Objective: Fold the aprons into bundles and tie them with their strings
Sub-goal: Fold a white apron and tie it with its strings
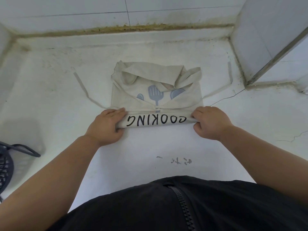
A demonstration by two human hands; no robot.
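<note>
Beige apron (175, 100): folded to a narrow panel, flat on the white desk (150, 147), far end crumpled, near edge rolled into a tube.
Roll (156, 121): black word COOKING upside down along it; grey-blue spatula and spoon prints just beyond.
Left grip (105, 125): closed round the roll's left end, fingers on top, thumb on the near side.
Right grip (210, 124): closed round the roll's right end, fingers bent over it.
Strings (83, 87): trailing off to each side, loose on the desk.
Dark basket (5, 167): at the left edge, well apart from the apron.
</note>
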